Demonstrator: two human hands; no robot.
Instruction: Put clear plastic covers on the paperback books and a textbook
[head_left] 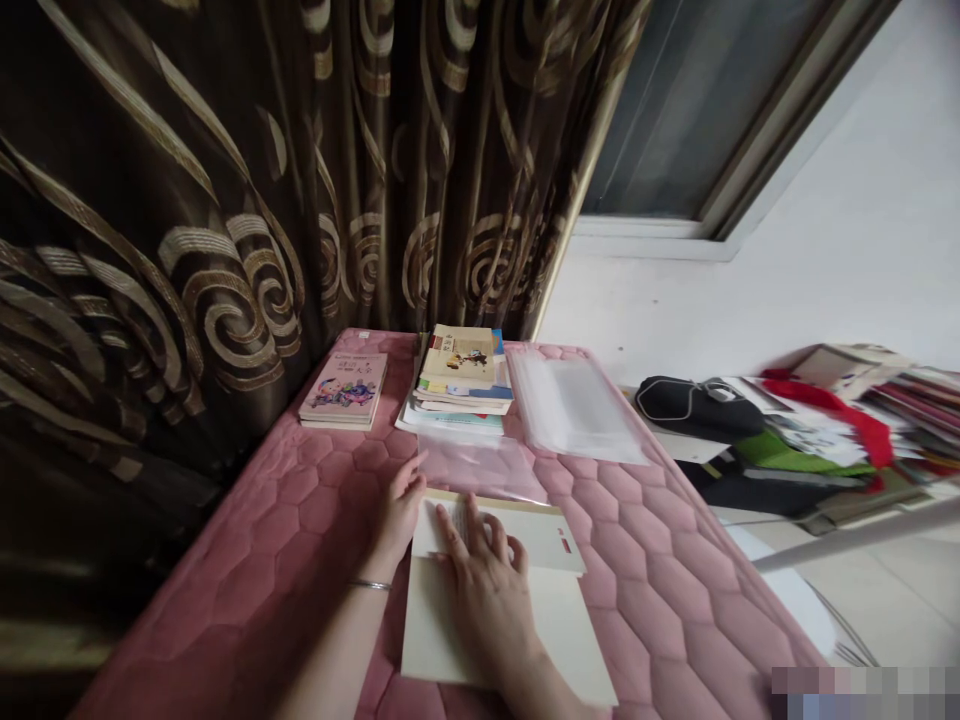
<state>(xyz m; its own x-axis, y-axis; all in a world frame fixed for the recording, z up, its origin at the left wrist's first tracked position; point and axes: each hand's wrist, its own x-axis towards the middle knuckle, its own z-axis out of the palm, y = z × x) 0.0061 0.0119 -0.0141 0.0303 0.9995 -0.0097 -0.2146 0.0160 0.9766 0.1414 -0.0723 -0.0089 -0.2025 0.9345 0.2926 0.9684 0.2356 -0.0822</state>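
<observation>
An open book with cream inner pages lies in front of me, its flap or cover folded toward the top. From under its far edge a clear plastic book cover sticks out. My left hand, wearing a thin bracelet, is at the book's upper left corner with fingers bent, seemingly pinching the plastic's left edge; the fingertips are partly hidden. Spread fingers of my right hand press flat on the printed flap of the book.
Beyond the plastic stands a stack of books. A smaller pile of pink books is at the left, and clear plastic sleeves lie at the right. Everything rests on a pink quilted cover. Off its right edge is a cluttered shelf.
</observation>
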